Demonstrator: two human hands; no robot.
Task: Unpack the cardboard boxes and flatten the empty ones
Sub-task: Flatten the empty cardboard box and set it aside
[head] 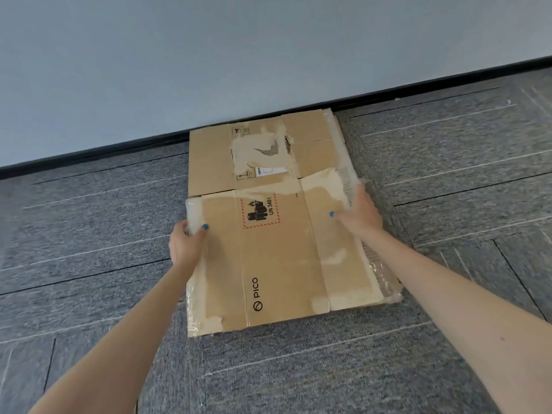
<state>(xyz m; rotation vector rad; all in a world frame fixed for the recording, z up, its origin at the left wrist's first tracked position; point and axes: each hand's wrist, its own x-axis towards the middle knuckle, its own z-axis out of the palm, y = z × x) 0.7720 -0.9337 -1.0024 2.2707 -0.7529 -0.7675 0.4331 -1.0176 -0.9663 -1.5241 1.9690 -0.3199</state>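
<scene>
A flattened brown cardboard box with "PICO" print and a red-hatched UN 3481 label (pixel 283 264) lies on top of another flattened box (pixel 215 156) on the carpet by the wall. The lower box has a torn patch where a label was peeled. My left hand (pixel 186 245) grips the top box's left edge, thumb on top and fingers curled under. My right hand (pixel 360 215) holds its right edge near the far corner, thumb laid on the top face. Clear tape remnants cling to both side edges.
Grey carpet tiles (pixel 298 369) cover the floor all around. A pale wall (pixel 209 55) with a black skirting strip (pixel 89 149) runs right behind the lower box.
</scene>
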